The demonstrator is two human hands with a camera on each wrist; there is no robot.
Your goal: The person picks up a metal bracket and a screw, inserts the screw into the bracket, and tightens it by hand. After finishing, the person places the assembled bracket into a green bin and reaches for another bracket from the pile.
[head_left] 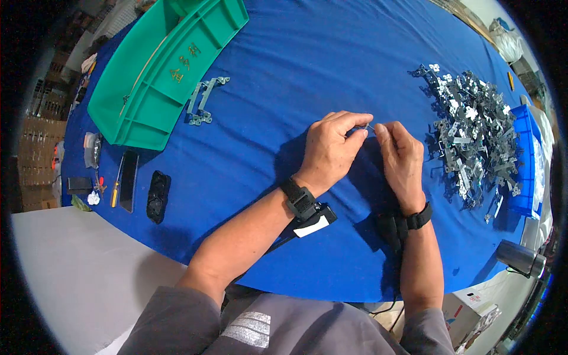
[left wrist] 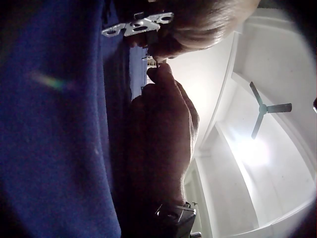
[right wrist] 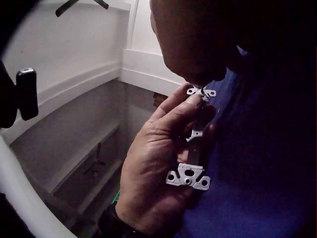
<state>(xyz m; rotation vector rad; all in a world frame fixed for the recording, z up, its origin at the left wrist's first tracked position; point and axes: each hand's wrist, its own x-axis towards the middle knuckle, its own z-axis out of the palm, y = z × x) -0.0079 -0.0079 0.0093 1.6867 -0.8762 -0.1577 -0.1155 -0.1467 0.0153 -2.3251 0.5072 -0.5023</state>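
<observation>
My left hand (head_left: 332, 148) grips a slim metal bracket (right wrist: 196, 135) between thumb and fingers, over the blue cloth. In the right wrist view the bracket lies along the palm, its wide holed end plate low and its narrower end at the thumb tip. The left wrist view shows the holed plate close up, beside the left palm. My right hand (head_left: 403, 163) curls, thumb and forefinger pinched together at the bracket's narrow end, facing the left fingertips. I cannot tell what small part sits in that pinch, as the fingertips cover it.
A big heap of metal brackets (head_left: 473, 136) lies on the right, against a blue bin (head_left: 531, 160). Two brackets (head_left: 204, 100) lie beside the green bin (head_left: 155, 106) at left. A phone (head_left: 128, 180), a black case (head_left: 158, 196) and a yellow-handled screwdriver (head_left: 115, 194) lie front left.
</observation>
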